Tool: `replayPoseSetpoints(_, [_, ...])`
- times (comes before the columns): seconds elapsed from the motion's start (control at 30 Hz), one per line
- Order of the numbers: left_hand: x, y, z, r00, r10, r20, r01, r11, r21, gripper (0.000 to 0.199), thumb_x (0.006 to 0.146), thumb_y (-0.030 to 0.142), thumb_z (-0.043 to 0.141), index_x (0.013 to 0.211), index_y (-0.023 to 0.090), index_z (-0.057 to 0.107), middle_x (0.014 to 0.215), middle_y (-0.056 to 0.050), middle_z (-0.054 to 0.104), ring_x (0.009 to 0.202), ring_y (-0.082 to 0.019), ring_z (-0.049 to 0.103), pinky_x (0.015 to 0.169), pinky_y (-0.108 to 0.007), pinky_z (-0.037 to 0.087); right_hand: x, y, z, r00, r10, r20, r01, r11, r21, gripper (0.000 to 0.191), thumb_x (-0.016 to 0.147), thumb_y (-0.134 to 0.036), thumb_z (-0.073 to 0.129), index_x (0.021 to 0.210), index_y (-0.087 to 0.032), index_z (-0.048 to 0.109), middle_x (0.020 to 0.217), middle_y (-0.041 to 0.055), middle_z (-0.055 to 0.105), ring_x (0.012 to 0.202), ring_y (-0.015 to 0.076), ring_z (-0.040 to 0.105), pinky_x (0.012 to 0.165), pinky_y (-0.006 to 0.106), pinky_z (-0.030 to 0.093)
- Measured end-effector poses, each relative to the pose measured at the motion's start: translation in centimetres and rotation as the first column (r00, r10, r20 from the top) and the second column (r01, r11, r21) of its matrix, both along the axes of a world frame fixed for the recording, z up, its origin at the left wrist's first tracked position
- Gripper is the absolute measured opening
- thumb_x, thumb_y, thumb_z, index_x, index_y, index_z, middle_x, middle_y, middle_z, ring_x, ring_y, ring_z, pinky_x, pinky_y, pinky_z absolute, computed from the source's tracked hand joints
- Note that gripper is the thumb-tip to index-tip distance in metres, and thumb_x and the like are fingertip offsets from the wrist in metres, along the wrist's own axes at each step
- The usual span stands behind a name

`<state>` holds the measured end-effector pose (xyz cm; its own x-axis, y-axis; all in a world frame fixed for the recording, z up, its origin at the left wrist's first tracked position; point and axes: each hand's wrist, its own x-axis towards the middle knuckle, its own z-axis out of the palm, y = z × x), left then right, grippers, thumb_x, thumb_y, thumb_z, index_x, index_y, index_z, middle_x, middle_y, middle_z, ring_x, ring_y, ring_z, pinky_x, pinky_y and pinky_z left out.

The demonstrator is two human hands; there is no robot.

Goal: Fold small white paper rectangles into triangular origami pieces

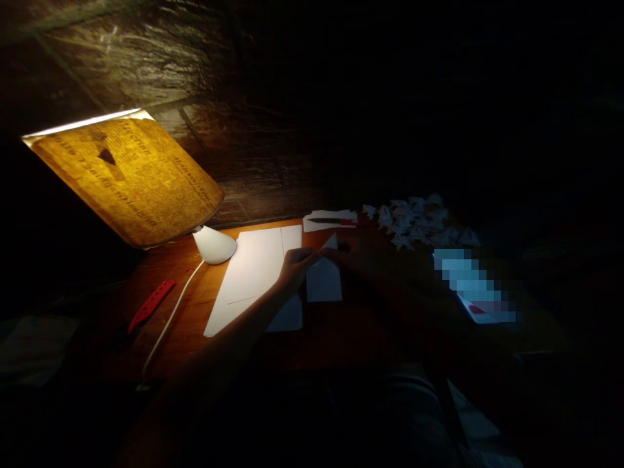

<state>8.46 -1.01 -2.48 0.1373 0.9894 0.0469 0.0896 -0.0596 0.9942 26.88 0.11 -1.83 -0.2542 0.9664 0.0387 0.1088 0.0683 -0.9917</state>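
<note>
My left hand point(296, 265) reaches in from the lower left, its fingers pinched on the edge of a small piece of white paper point(332, 243). That piece comes to a point at the top, like a folded corner. From the other side my right hand point(350, 252), mostly in shadow, grips the same paper with its fingertips. Just below the hands is a small white paper rectangle point(324, 284); whether it joins the held piece I cannot tell. Partly under my left forearm lies a large white sheet point(256, 263) with thin dark lines on it.
A lit lamp with a printed shade point(131, 179) and white base point(214, 245) stands at left, its cord point(173, 318) trailing forward. A red-handled tool point(152, 304) lies nearby. Behind are a knife point(331, 221) on paper slips point(316, 226), many folded paper pieces point(414, 221), and a phone-like object point(475, 286).
</note>
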Motion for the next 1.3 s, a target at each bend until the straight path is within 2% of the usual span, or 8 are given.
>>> replayPoseSetpoints(0.23, [-0.1,0.2,-0.1,0.999,0.037,0.022,-0.037,0.999,0.001,0.051,0.068,0.063,0.084,0.063,0.015,0.066,0.059,0.002,0.054,0.056,-0.011,0.044,0.054,-0.024,0.028,0.1,0.5,-0.5,0.999,0.032,-0.001,-0.032,0.999,-0.001,0.058,0.062,-0.073,0.084,0.074,-0.018,0.067,0.071,0.0003,0.064,0.067,0.0151,0.054,0.060,0.028,0.042])
replayPoseSetpoints(0.4, [-0.2,0.3,-0.4,0.997,0.071,0.004,-0.071,0.997,0.037,0.050,0.073,0.063,0.083,0.066,0.016,0.067,0.060,0.001,0.055,0.058,-0.012,0.047,0.054,-0.024,0.031,-0.2,0.5,-0.8,1.000,0.006,-0.024,-0.006,1.000,0.019,0.055,0.065,-0.072,0.083,0.067,-0.020,0.063,0.063,-0.0013,0.059,0.061,0.0143,0.050,0.056,0.028,0.038])
replayPoseSetpoints(0.77, [-0.2,0.4,-0.6,0.997,0.077,0.014,-0.078,0.995,0.056,0.048,0.074,0.060,0.082,0.068,0.016,0.065,0.061,0.003,0.055,0.058,-0.011,0.046,0.053,-0.023,0.031,-0.2,0.1,0.5,0.994,-0.003,-0.110,0.002,1.000,-0.009,0.055,0.064,-0.068,0.085,0.061,-0.021,0.057,0.058,-0.0049,0.050,0.054,0.0107,0.043,0.051,0.027,0.033])
replayPoseSetpoints(1.3, [-0.3,0.5,-0.8,0.997,0.071,0.039,-0.071,0.997,0.006,0.057,0.070,0.067,0.084,0.062,0.019,0.052,0.056,0.005,0.043,0.053,-0.009,0.037,0.051,-0.024,0.024,-0.2,0.0,0.9,0.992,-0.010,-0.122,0.007,1.000,-0.021,0.055,0.066,-0.066,0.084,0.060,-0.022,0.053,0.054,-0.0060,0.048,0.051,0.0094,0.041,0.048,0.026,0.031])
